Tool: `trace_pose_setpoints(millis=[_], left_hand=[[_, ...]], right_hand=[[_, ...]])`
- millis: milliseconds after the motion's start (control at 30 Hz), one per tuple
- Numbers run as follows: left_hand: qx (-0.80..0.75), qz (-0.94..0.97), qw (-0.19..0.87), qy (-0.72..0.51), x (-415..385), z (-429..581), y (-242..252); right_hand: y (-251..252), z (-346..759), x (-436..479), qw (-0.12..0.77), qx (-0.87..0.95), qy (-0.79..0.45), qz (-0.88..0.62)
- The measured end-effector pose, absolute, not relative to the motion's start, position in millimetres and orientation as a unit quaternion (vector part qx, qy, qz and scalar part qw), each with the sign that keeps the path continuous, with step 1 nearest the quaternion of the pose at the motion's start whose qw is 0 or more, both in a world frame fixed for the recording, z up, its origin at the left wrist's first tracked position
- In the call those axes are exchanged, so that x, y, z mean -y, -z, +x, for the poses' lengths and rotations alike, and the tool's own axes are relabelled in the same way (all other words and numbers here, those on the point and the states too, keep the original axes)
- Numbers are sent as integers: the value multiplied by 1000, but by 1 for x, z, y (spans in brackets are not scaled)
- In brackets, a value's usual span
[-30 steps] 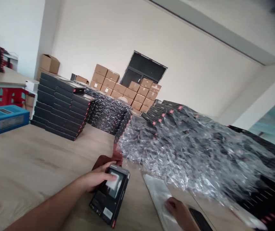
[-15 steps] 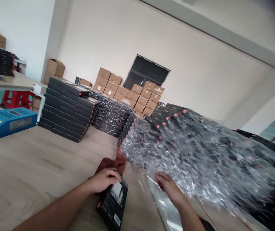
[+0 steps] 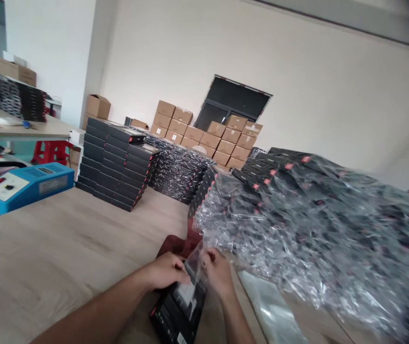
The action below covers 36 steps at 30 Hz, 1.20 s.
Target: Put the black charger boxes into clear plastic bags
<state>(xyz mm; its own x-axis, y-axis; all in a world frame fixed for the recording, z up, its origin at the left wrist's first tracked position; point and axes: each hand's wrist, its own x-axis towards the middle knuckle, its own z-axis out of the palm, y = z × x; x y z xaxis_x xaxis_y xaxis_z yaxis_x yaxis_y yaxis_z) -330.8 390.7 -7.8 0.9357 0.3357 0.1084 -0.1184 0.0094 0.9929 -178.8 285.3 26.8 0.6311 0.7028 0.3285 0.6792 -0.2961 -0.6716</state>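
Far to the left of both hands, a blue machine point(image 3: 28, 184) with a switch and a knob on its pale panel is standing at the edge of a wooden table point(image 3: 64, 229); nearer, beyond the left hand, a stack of black boxes point(image 3: 118, 167) is rising in uneven layers. The left hand point(image 3: 166, 272) is bending its fingers over the far end of one black box point(image 3: 179, 310), which is lying just below and between the hands, slanting toward the person; whether these fingertips are pinching the plastic or only pressing on the box, I cannot tell. Behind the left hand a dark red cloth point(image 3: 172, 246) is lying bunched. Between the hands, clear film point(image 3: 194, 260) is stretching over the box's far end, and the right hand point(image 3: 218, 272) is pinching it between thumb and bent fingers. Handling it well is probably calling for a light pinch on the film's edge, with the left hand steadying the box so that its corners are not snagging the thin plastic. Just right of the right hand, flat clear bags point(image 3: 272, 310) are lying on the table, and farther right a big heap of plastic-wrapped boxes point(image 3: 297, 224) is spreading out of view
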Motion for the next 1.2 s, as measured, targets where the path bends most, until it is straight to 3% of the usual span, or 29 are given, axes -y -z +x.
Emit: trace_pose_setpoints(millis=[133,367,600,800,1033,1200], left_hand=[[-178,679,690,-177,-396,-327,13],[-186,701,647,-237,-405,-331,11],[-173,698,672,-176,-407,-335,11],[-187,727,630,-197,-409,-335,14],[-216,711,638,-201,-410,-333,16],[-201,682,668,-219,-412,-336,11]], right_hand=[[-26,-191,-271,464,434,54,-770],[-24,-212,-268,353,590,-91,-720],[-16,-206,-267,347,583,-142,-721],[-27,-211,-264,363,570,-199,-710],[-25,-204,-266,398,540,-159,-725],[-22,-208,-270,411,548,-44,-727]])
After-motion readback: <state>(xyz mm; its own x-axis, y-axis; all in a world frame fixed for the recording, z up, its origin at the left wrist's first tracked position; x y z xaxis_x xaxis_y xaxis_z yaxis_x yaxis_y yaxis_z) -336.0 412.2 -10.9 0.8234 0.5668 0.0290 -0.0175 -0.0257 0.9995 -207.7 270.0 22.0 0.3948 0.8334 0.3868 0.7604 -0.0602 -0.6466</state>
